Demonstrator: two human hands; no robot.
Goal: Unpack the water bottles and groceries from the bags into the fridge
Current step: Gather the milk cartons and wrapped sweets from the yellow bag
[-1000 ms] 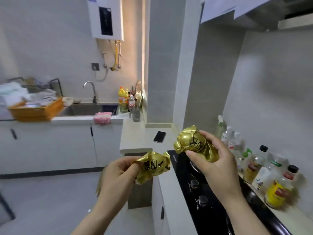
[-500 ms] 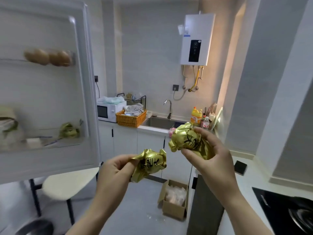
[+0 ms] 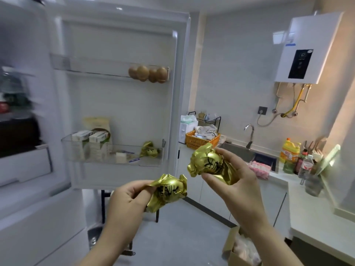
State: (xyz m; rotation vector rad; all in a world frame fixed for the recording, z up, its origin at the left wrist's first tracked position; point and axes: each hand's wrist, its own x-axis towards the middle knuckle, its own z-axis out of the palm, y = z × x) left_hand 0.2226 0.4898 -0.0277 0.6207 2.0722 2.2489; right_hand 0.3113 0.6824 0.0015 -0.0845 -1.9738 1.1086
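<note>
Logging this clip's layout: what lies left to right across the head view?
white cartons → lower gold packet in left hand → upper gold packet in right hand → tap → yellow bottle

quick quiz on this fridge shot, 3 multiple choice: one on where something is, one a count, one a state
1. Where is the gold packet that is already in the fridge?
A. in the orange basket
B. on the lower door shelf
C. in the sink

2. How many brown round things sit on the upper door shelf?
A. two
B. six
C. four

3. How is the fridge door?
A. open
B. shut
C. off its hinges

Answers:
1 B: it lies at the right end of the lower shelf.
2 C: four show side by side at the right end of the upper shelf.
3 A: the door's inner shelves face the camera.
</note>
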